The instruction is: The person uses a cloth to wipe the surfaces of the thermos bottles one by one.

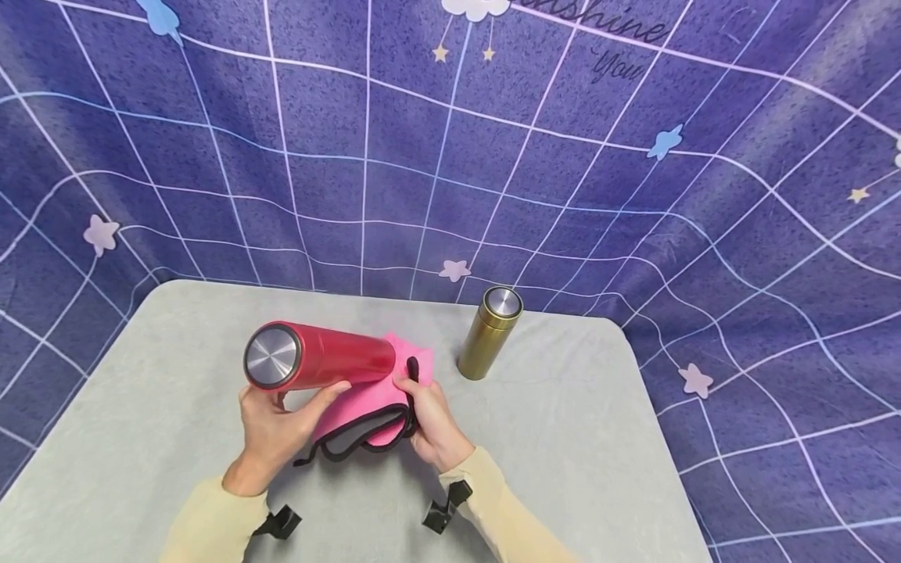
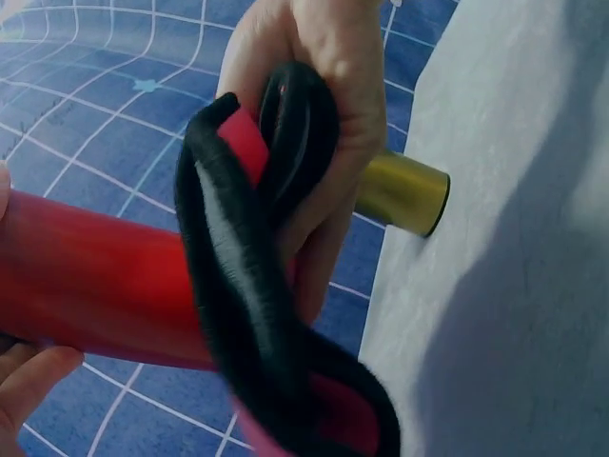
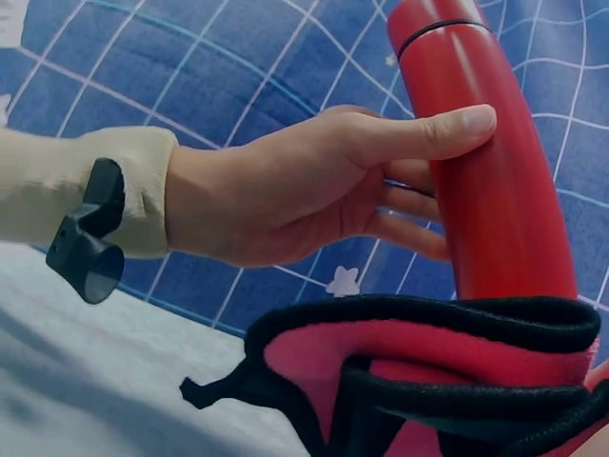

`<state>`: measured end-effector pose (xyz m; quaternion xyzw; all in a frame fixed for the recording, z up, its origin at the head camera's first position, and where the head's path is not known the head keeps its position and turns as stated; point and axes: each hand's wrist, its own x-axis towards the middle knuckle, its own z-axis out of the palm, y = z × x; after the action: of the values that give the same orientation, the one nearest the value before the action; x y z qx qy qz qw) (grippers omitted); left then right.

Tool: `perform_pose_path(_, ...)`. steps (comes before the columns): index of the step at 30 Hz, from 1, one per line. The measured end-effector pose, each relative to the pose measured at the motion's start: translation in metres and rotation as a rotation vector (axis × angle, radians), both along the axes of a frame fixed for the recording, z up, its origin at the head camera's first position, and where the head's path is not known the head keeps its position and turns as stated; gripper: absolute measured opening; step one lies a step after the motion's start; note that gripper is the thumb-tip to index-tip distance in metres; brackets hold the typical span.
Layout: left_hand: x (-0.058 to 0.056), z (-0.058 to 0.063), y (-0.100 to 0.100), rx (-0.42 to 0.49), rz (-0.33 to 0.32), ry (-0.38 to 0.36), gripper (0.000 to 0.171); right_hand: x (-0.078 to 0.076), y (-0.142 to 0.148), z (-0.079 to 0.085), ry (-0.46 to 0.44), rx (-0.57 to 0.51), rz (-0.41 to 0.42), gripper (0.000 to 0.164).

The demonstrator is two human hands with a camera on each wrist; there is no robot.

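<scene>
My left hand (image 1: 274, 430) grips a red thermos bottle (image 1: 345, 356) with a steel-topped cap. The bottle lies nearly level above the table, its cap toward the left. In my right hand (image 1: 436, 426) is a folded pink cloth (image 1: 359, 403) with black edging and a grey inner side. The cloth lies against the bottle's far end and under its side. In the right wrist view, the left thumb presses along the red bottle (image 3: 495, 181), and the bottle's lower end is hidden behind the cloth (image 3: 304, 352). Black edging covers part of the right hand (image 2: 333, 67) in the left wrist view.
A gold thermos bottle (image 1: 486, 340) with a steel-topped cap stands upright on the grey-covered table (image 1: 563, 438), right of both hands. A purple-blue curtain (image 1: 394, 188) with a grid and stars hangs behind the table. Each wrist carries a black camera mount (image 1: 446, 507).
</scene>
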<state>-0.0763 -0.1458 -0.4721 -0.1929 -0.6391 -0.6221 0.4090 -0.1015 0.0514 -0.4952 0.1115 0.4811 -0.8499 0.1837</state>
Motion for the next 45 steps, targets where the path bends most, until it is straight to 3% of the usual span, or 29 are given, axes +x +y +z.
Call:
perform_pose_path(5,0.001,0.003,-0.001,-0.068,0.048,0.013,0.068,0.002,0.003,0.002,0.032,0.059,0.023,0.019)
perform_pose_path(11,0.002,0.005,-0.002,-0.098,0.071,0.001,0.07,0.006,0.007,0.006,0.113,0.209,0.009,0.02)
perform_pose_path(18,0.003,0.002,-0.002,-0.085,0.09,-0.026,0.07,0.006,0.006,0.011,0.298,0.476,-0.078,0.012)
perform_pose_path(23,0.005,0.004,-0.002,-0.054,0.077,-0.021,0.069,0.004,0.009,0.012,0.451,0.646,-0.083,0.008)
perform_pose_path(27,0.007,0.008,-0.001,-0.032,0.06,-0.022,0.066,0.003,0.013,0.013,0.57,0.749,-0.081,0.013)
perform_pose_path(34,0.01,0.011,0.0,-0.017,0.023,-0.031,0.064,0.001,0.021,0.014,0.723,0.838,-0.014,0.026)
perform_pose_path(40,0.008,0.002,-0.002,-0.015,-0.004,-0.053,0.067,-0.003,0.03,0.015,0.815,0.886,0.034,0.04)
perform_pose_path(45,0.01,-0.001,-0.004,0.026,-0.045,-0.096,0.068,-0.008,0.033,0.016,0.891,0.938,0.049,0.042)
